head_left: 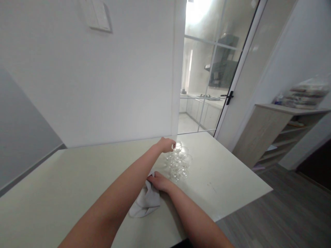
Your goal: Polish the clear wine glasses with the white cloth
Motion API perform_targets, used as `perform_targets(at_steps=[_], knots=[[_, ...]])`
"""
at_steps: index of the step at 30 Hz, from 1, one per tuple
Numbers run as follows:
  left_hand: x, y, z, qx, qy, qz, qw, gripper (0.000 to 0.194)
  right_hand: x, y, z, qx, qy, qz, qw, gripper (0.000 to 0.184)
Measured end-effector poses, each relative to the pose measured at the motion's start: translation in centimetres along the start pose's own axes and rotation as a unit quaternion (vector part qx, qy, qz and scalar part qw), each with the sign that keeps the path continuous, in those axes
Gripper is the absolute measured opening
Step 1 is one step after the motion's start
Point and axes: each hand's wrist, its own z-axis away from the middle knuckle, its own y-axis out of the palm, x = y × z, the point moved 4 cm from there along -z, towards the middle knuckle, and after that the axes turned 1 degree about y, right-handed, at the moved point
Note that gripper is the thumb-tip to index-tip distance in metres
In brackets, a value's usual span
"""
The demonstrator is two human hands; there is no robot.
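Note:
My left hand (167,144) reaches out over the table, its fingers closed at the edge of a clear drinking glass (178,146) at the far side of a cluster. Several more transparent glasses (177,165) stand close together just in front of it; their exact shapes blur into one another. Nearer to me, my right hand (158,182) grips a white cloth (148,201), which hangs in folds down onto the tabletop. That hand is just left of the glasses, and my left forearm passes beside it, covering part of the cloth.
The pale table (85,179) meets a white wall (116,86) at the back. Behind its right part is a glazed door (207,69) with a black handle (229,97). A wooden shelf unit (276,127) stands right, bearing bagged items (305,94).

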Motion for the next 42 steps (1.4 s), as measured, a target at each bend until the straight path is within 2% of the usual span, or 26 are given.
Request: perform_targets(at_steps=[3, 7, 11, 14, 18, 22, 26, 35, 42], knots=[[1.4, -0.4, 1.1, -0.011, -0.010, -0.003, 1.000, 0.018, -0.2, 0.2, -0.2, 0.018, -0.051, -0.032, 0.998, 0.036], [5.2, -1.0, 4.2, -0.029, -0.037, -0.006, 0.999, 0.017, -0.8, 0.1, -0.3, -0.004, -0.033, 0.011, 0.999, 0.037], [10.6, -1.9, 9.4, -0.051, -0.096, 0.004, 0.994, 0.019, -0.8, 0.1, 0.1, -0.007, 0.006, 0.025, 1.000, 0.035], [14.3, -2.1, 13.9, -0.044, -0.143, 0.007, 0.989, 0.022, -0.6, 0.0, 0.3, -0.021, 0.032, 0.042, 0.998, 0.035], [17.2, -1.3, 19.0, -0.015, -0.180, -0.002, 0.984, 0.022, -0.7, -0.1, 0.3, -0.020, 0.035, 0.028, 0.999, 0.035], [18.3, -0.1, 22.3, 0.006, -0.211, -0.003, 0.977, 0.022, -1.1, -0.2, 0.2, -0.017, 0.040, 0.019, 0.999, 0.039], [18.4, 0.2, 24.1, 0.010, -0.223, -0.001, 0.975, 0.025, -1.2, -0.2, 0.3, -0.019, 0.036, 0.004, 0.999, 0.040], [18.2, 0.0, 25.5, 0.056, -0.226, -0.004, 0.973, 0.028, -1.3, -0.2, 0.2, -0.015, 0.031, -0.002, 0.999, 0.040], [19.3, -0.3, 26.8, 0.076, -0.246, -0.022, 0.966, 0.032, -1.2, -0.3, 0.2, -0.015, 0.029, 0.021, 0.999, 0.039]])
